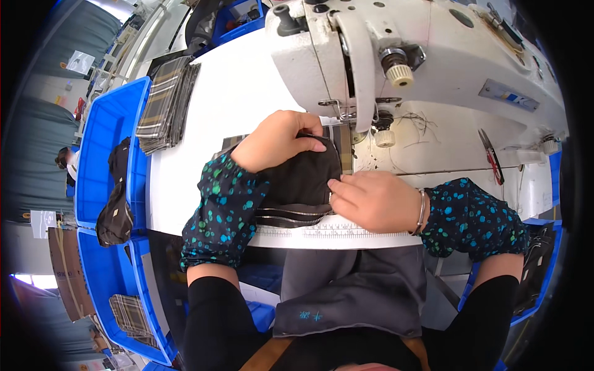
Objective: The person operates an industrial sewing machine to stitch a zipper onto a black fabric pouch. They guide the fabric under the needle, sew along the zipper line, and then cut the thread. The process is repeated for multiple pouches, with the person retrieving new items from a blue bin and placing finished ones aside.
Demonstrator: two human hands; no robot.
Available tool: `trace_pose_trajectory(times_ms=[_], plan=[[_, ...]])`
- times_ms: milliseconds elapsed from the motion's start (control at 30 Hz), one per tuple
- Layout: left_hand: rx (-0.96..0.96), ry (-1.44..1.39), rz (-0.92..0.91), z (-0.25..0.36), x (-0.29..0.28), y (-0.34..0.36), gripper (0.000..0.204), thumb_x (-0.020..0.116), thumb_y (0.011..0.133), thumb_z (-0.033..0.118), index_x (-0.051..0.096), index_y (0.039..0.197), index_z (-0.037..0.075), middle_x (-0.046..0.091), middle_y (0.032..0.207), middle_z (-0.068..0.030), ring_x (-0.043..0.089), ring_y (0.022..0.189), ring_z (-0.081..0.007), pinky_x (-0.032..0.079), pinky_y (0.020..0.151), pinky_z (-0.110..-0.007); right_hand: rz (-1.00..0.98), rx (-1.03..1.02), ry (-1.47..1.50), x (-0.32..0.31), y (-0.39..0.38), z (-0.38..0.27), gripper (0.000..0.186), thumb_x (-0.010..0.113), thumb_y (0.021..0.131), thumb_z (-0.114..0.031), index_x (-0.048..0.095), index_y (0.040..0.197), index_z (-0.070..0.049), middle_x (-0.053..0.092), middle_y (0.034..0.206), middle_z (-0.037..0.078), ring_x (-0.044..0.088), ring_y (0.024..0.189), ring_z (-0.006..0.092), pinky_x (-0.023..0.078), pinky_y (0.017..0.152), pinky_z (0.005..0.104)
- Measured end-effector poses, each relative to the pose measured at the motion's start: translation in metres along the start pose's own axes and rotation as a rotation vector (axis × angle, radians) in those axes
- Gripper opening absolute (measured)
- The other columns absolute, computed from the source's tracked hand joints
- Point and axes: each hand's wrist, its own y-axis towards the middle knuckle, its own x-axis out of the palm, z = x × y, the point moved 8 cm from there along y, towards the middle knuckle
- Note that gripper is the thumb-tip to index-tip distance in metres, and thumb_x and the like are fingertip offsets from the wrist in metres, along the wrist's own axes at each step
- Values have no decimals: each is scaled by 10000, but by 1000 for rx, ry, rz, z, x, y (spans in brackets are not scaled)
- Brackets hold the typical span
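A dark fabric piece with a metal zipper lies on the white sewing table over a plaid fabric piece. At its upper edge, my left hand is closed, thumb and fingers pinching the dark cloth. My right hand pinches the right edge of the same piece beside the zipper's end. The zipper runs along the near side, its teeth curving. Just beyond the hands stands the white sewing machine; its needle area is partly hidden behind the cloth and machine head.
A ruler strip runs along the table's front edge. Black-and-red scissors and loose thread scraps lie right of the needle. Folded plaid pieces are stacked at the left. Blue bins stand beside the table, holding dark and plaid pieces.
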Motion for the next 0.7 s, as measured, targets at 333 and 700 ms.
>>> trace_pose_trajectory(times_ms=[333,700], plan=[[15,-135,-15,23,-25,-13,130,791,884,90,733,966,7,720,883,-106,672,805,-233,528,764,-345,-76,182,-84,20,-3,31,399,697,879,-250,714,1171,23,693,1301,199,645,1231,326,524,1013,421],[-1,364,100,29,10,-3,119,774,833,159,769,916,74,733,904,-139,686,890,-373,555,789,-461,-36,120,-167,7,-2,17,126,679,747,-189,730,787,-81,661,842,33,599,816,190,460,716,321]])
